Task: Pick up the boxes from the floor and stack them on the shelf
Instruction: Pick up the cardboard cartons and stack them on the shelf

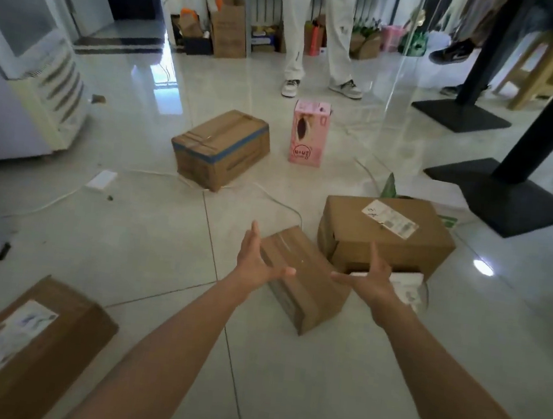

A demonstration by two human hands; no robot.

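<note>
Floor [146, 249]: glossy pale tile with thin grout lines and window glare on it.
Small box [304, 281]: plain brown cardboard, oblong, clear tape along its top, lying on the floor right between the 2 hands.
Left hand [257, 264]: fingers straight and spread, palm turned inward at the small box's left edge. I can't make out whether it touches.
Right hand [370, 278]: spread the same way, palm facing the left one, at the box's right side, gripping nothing.
Hands as a pair: held apart, with the small box in the gap.
Labelled box [385, 239]: bigger brown cardboard with a white shipping label on top, just beyond the right hand and close against the small box.
White packet [409, 288]: flat and glossy, just right of the right hand, at the labelled box's foot.
Taped box [221, 149]: creased cardboard with blue and clear tape bands, well beyond the left hand.
Pink carton [309, 132]: tall, upright, smooth printed card, far beyond both hands.
Near box [21, 352]: brown cardboard with a worn white label, beside the left forearm, nearer than the hands.
Cable [63, 197]: thin white cord snaking over the floor, left of the left hand.
</note>
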